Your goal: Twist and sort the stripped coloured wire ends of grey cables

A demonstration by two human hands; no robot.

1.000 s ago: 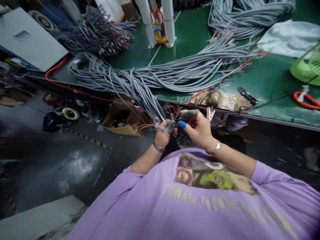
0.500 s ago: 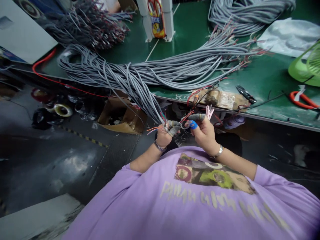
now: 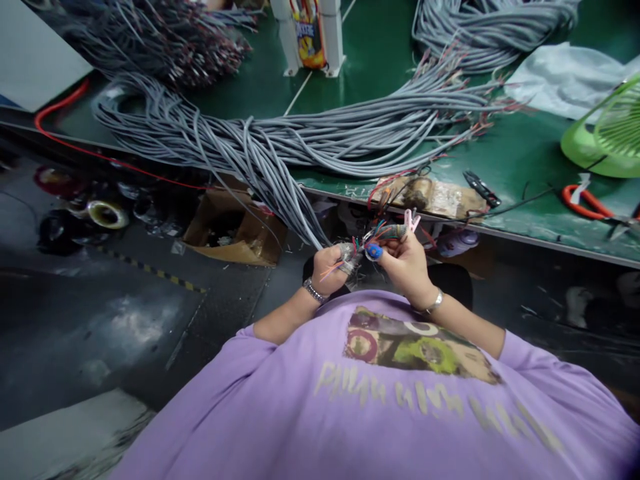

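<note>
Just in front of my body, my left hand [image 3: 330, 268] is closed around the ends of several grey cables [image 3: 295, 210] that run down over the table edge. Thin coloured wires [image 3: 332, 271] stick out beside its thumb. My right hand [image 3: 404, 259] pinches thin coloured wires at the cable ends, close to the left fingertips. Blue tape wraps the right thumb, and grey covers sit on fingers of both hands. Behind the right fingers is a pink clothes peg [image 3: 411, 220] at the table edge.
Long bundled grey cables [image 3: 330, 137] lie across the green table [image 3: 525, 150]. Black cutters [image 3: 481, 189], orange-handled pliers [image 3: 583, 203] and a green fan [image 3: 600, 130] are at the right. A cardboard box [image 3: 235, 230] stands below the table at the left.
My right hand has come closer to the left, and its fingers now meet the wires at the left fingertips. The whole view has shifted slightly.
</note>
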